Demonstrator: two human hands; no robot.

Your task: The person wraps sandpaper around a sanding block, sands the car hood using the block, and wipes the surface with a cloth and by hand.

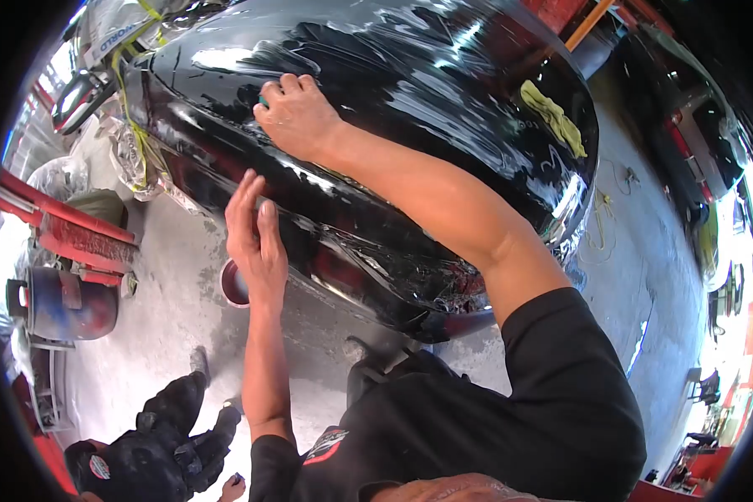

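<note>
A glossy black car body panel (443,109), smeared with wet, whitish streaks, spans the upper middle. My right hand (297,121) presses on its left part with bent fingers, closed over a small green pad (263,101). Most of that pad is hidden under the fingers. Lower down, my left hand (254,230) is open, its fingers stretched out and thumb apart, by the side of the car; whether it touches the car I cannot tell. A crumpled yellow-green cloth (554,117) lies on the right part of the panel.
A red bowl-like container (235,283) is below the car's edge. To the left are a red metal stand (75,234) and a paint-stained pot (71,303). A co-worker in dark clothes (155,439) is at lower left. Another dark car (686,117) stands at right.
</note>
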